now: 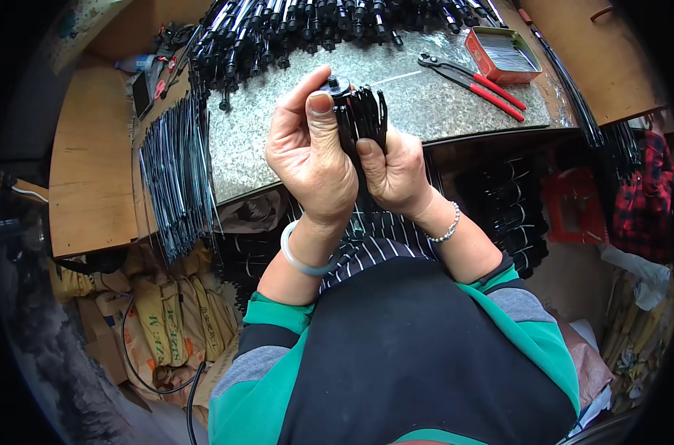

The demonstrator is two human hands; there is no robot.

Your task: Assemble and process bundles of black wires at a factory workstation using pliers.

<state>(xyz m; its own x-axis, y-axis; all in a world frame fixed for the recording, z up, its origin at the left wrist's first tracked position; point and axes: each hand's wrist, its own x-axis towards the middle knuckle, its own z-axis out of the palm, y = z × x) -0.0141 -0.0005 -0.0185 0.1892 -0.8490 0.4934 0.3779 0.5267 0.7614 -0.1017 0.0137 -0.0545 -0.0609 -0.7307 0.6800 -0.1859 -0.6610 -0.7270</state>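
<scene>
Above the near edge of the speckled stone-topped table [248, 152], my left hand [316, 148] pinches a round black cap with a short post [338, 86] between thumb and fingers. Just right of it, my right hand [398, 172] is closed around a bundle of thin black ribs [360, 119], like those of an umbrella frame. The bundle's looped ends point up beside the cap. Its lower part is hidden by my hands. A thin pale wire [396, 76] lies on the stone beyond the bundle.
Red-handled pliers [476, 87] and a red box of thin wires [504, 55] lie to the right. Black-and-silver shafts [300, 22] pile up at the back; rods [177, 170] overhang the left edge. A plaid sleeve [652, 196] of another person shows at far right.
</scene>
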